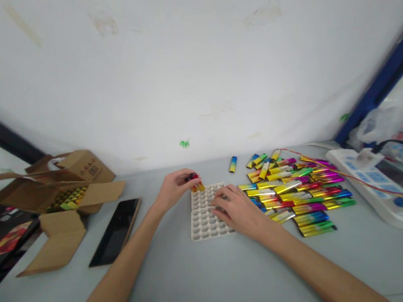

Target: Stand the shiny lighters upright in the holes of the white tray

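Observation:
My left hand [178,189] pinches red-and-yellow lighters [197,183] with dark tops at the far left corner of a white tray [201,220] full of small holes. How many it holds I cannot tell for sure. Over the right side of the same tray hovers or rests my right hand [237,208], its fingers bent and apart, with nothing visible in them. Right beside this hand lies a pile of shiny lighters [288,186] in yellow, red, blue, green and purple. One blue-and-yellow lighter [233,164] lies apart from the pile, near the wall.
On the left, an open cardboard box [99,193] holds several upright yellow lighters, with a dark phone or tablet [115,231] beside it. A white power strip [384,186] with a red-orange cable stands at the right. Behind the table rises a white wall [191,73].

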Motion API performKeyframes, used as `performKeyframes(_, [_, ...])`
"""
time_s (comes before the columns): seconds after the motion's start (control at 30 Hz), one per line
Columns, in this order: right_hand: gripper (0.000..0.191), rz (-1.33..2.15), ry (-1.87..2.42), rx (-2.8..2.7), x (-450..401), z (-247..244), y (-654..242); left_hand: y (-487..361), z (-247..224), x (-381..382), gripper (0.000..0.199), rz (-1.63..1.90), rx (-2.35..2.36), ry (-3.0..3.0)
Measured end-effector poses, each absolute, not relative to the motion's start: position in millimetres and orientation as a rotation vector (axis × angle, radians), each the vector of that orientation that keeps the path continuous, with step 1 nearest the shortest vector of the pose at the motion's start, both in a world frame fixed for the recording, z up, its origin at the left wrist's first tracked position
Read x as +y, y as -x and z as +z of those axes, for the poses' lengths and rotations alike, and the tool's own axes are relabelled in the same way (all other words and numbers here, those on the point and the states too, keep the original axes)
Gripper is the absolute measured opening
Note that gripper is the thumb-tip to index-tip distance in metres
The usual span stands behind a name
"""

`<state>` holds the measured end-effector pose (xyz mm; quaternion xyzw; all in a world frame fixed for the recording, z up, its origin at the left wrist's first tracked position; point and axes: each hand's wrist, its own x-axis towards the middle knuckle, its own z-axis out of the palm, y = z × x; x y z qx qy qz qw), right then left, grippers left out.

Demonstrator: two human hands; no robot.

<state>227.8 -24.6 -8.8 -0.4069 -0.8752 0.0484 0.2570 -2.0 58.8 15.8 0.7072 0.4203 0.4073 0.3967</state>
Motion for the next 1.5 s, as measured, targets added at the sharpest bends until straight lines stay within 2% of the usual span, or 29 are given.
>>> performKeyframes(0.53, [0.018, 0.135, 1.202, -2.391, -23, -10, -225, 7, 20, 61, 0.028, 0.866, 1.175, -1.988])
performKeyframes(0.87, [0.022, 0.07, 1.284, -2.423, -27, -3, -222, -2, 15, 61, 0.038, 0.908, 1.171, -1.863])
performKeyframes(1.0, [0.024, 0.061, 1.35, -2.431, -31, 3, -220, -5, 38, 53, 0.051, 1.141, 1.223, -1.9])
performKeyframes(1.13, [0.023, 0.032, 1.362, -2.433, -32, 4, -219, -37, 75, 39, 0.034, 1.318, 1.308, -2.136])
performKeyframes(1.2, [0.024, 0.008, 1.371, -2.432, -32, 3, -217, -68, 82, 41, 0.029, 1.094, 1.189, -2.348])
performKeyframes(1.3, [0.023, -0.002, 1.397, -2.421, -34, 1, -216, -121, 70, 59, 0.029, 0.538, 1.03, -2.521])
performKeyframes(1.5, [0.026, -0.017, 1.418, -2.411, -35, -2, -215, -189, 31, 110, 0.026, 0.261, 0.996, -2.515])
